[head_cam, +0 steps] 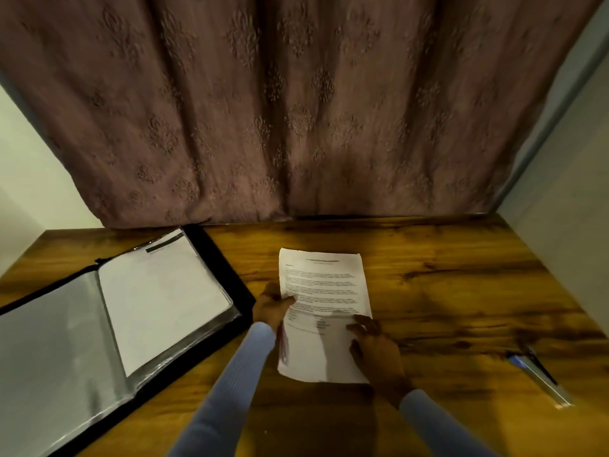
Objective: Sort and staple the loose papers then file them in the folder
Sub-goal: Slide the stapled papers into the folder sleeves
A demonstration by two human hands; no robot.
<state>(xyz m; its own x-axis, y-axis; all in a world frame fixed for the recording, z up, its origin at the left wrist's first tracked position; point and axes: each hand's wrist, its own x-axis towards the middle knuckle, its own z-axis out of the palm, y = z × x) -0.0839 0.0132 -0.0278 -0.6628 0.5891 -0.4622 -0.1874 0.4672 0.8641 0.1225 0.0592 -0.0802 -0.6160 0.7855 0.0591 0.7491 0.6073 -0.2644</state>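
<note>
Papers (324,291) lie between both hands: left (273,308) pinches the edge (right (374,344) flat, spread).

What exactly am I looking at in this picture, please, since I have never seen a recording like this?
There is no machine: one wide-angle camera worn on a person's head looks down at their two bare hands. On the wooden table lie printed papers. The left hand grips their left edge, thumb on top; the right hand rests flat on the lower right part. An open black folder with clear sleeves lies to the left. At the right lies a stapler, I think, though it is blurred. A curtain hangs behind.
</note>
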